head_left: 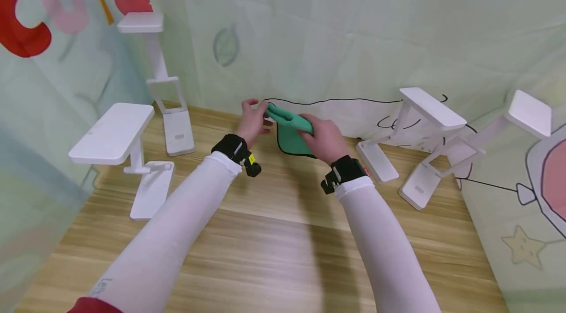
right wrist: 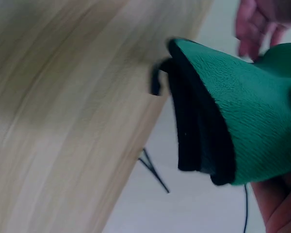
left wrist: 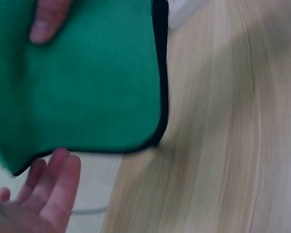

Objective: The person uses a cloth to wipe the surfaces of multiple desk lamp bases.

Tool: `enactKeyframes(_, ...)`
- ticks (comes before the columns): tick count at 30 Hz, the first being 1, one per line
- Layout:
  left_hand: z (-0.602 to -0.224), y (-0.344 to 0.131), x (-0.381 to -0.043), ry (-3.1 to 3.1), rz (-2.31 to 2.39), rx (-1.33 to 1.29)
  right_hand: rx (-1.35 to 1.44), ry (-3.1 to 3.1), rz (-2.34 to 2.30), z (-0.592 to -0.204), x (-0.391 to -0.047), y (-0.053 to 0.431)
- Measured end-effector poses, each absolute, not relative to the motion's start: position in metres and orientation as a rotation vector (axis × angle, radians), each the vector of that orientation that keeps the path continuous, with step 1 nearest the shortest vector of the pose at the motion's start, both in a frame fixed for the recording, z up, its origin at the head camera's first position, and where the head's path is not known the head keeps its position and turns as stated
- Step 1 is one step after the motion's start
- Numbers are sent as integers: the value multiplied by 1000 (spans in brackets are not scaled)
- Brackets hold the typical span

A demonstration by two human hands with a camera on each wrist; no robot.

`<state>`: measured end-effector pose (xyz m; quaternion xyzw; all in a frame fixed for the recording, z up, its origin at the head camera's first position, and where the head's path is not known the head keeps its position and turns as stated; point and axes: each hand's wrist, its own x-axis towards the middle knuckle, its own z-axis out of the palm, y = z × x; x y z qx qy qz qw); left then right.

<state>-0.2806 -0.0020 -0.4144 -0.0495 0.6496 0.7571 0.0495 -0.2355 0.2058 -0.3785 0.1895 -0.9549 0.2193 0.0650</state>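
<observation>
A folded green towel [head_left: 292, 140] with black edging hangs in the air over the far side of the table. My right hand [head_left: 328, 141] grips it near its right end, and its thumb lies against the green face in the left wrist view. At the towel's other end is my left hand [head_left: 253, 124], its fingers loosely extended. In the left wrist view those fingers [left wrist: 63, 187] come up to the black hem; whether they touch it I cannot tell. Several folded layers show along the towel's black edges [right wrist: 218, 131] in the right wrist view.
Two white folding stands stand on the left, one nearer [head_left: 112, 133] and one farther [head_left: 179, 133]. On the right are two more, a left one [head_left: 378, 160] and a right one [head_left: 420, 185]. A printed cloth backdrop [head_left: 309, 33] rises behind the wooden table [head_left: 265, 254].
</observation>
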Motion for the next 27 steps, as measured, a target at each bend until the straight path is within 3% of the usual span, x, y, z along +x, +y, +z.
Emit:
enactKeyframes(8, -437, -73, -296, 2906, 1665, -433, 505, -2847, 607, -369, -241, 200)
enactKeyframes(19, -426, -125, -292, 2883, 1592, -1484, 437, -2842, 574, -367, -239, 199)
enactKeyframes(27, -421, -140, -298, 2768, 1955, -1480, 467, -2864, 557, -368, -236, 198)
